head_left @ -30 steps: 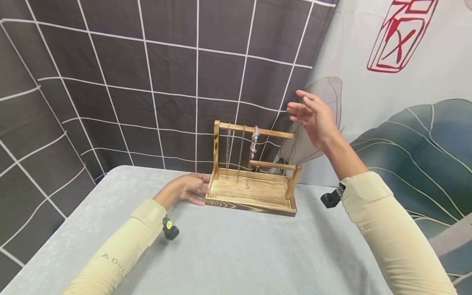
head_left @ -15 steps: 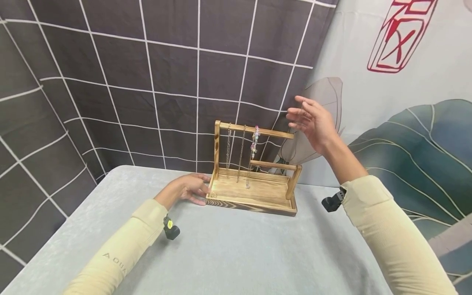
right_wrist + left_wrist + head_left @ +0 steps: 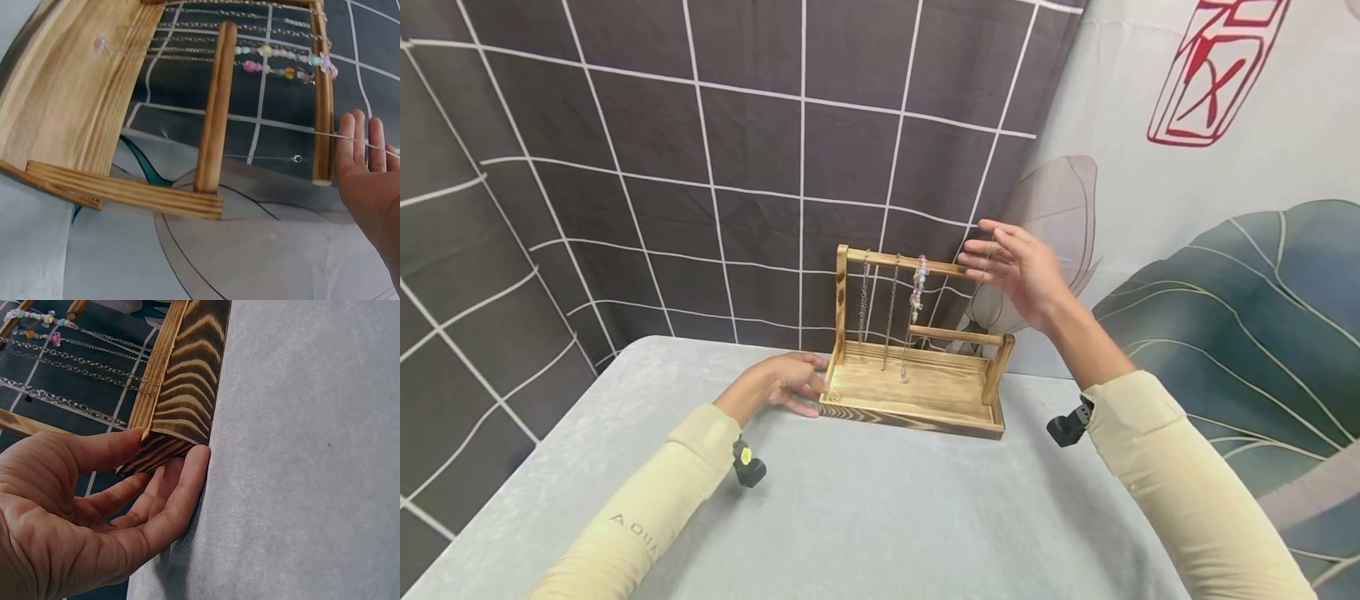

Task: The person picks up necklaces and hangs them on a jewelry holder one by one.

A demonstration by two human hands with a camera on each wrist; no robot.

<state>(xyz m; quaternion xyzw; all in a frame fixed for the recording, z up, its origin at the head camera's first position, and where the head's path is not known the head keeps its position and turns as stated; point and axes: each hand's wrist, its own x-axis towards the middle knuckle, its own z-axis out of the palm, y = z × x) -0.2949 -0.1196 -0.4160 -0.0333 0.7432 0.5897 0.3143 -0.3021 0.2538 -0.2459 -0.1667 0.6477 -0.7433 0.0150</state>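
A wooden jewelry stand (image 3: 910,398) with a shallow tray and two bars stands on the table. My left hand (image 3: 786,383) grips the tray's left end, thumb at the top edge and fingers against the end face (image 3: 162,450). Beside the free end of the upper bar (image 3: 324,125), my right hand (image 3: 375,169) holds a thin necklace (image 3: 297,158), fingers fairly straight; its thumb is mostly hidden in the right wrist view. The fine chain passes across that bar. Silver chains (image 3: 891,308) and a colourful beaded necklace (image 3: 917,287) hang from the upper bar.
The lower bar (image 3: 955,334) lies in front of and below the upper bar's right end. A grey cloth covers the table (image 3: 880,508). Close behind the stand hangs a dark grid curtain (image 3: 745,225), with a pale printed curtain (image 3: 1127,208) to the right.
My right hand has come down and moved left, toward the free end of the upper bar, carrying the thin necklace. The left hand and the stand have stayed in place.
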